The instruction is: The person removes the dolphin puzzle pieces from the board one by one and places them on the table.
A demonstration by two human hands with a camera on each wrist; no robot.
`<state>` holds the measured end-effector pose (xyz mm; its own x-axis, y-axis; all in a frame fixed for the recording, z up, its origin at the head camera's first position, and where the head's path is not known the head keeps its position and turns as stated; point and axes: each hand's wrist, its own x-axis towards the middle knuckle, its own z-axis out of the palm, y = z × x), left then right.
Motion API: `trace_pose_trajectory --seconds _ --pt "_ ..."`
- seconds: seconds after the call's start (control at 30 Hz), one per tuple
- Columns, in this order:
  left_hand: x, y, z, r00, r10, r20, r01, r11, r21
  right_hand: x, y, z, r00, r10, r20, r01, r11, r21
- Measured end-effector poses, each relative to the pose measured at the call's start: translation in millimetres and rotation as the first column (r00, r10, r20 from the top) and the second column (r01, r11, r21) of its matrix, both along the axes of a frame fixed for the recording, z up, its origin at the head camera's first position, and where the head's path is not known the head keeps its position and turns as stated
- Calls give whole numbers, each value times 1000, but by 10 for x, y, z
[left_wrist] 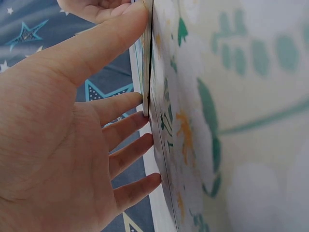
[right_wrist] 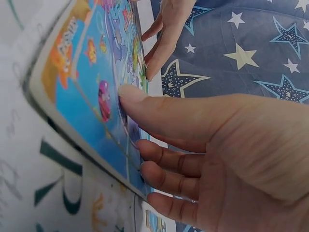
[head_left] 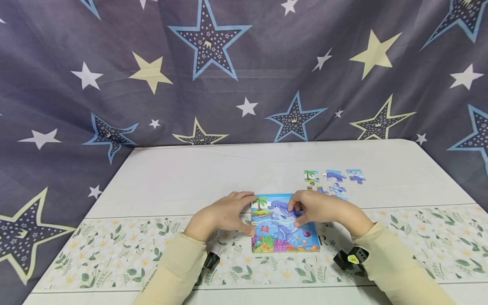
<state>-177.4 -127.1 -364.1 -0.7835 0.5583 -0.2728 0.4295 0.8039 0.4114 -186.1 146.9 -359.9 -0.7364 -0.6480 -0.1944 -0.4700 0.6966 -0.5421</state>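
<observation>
A dolphin jigsaw puzzle (head_left: 272, 241) with a palm tree and corals lies flat on the table. Along its left side rests my left hand (head_left: 230, 212). Its thumb touches the lower left edge and its fingers, nearly straight, reach the upper left corner. In the left wrist view those fingertips (left_wrist: 137, 99) meet the board's thin edge. Over the right part of the picture, my right hand (head_left: 318, 206) has its thumb and curled fingers on either side of a puzzle piece (right_wrist: 126, 126), pinching it at the board's surface. The hand covers much of that piece.
Several loose puzzle pieces (head_left: 335, 176) lie beyond the right hand, partly hidden by it. A floral runner (head_left: 126, 250) crosses the white table (head_left: 206, 169). Behind the table hangs a dark star-patterned cloth (head_left: 244, 84).
</observation>
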Motion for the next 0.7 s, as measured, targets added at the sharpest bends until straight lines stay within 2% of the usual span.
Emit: trace_pose_trajectory --seconds 0.37,0.7 --pt "3 4 4 1000 -3 -4 3 1000 -4 8 -19 12 999 11 -46 -11 1000 5" --pt "0 4 5 1000 2 1 -2 1000 -8 18 -17 29 1000 1 -9 -1 1000 -12"
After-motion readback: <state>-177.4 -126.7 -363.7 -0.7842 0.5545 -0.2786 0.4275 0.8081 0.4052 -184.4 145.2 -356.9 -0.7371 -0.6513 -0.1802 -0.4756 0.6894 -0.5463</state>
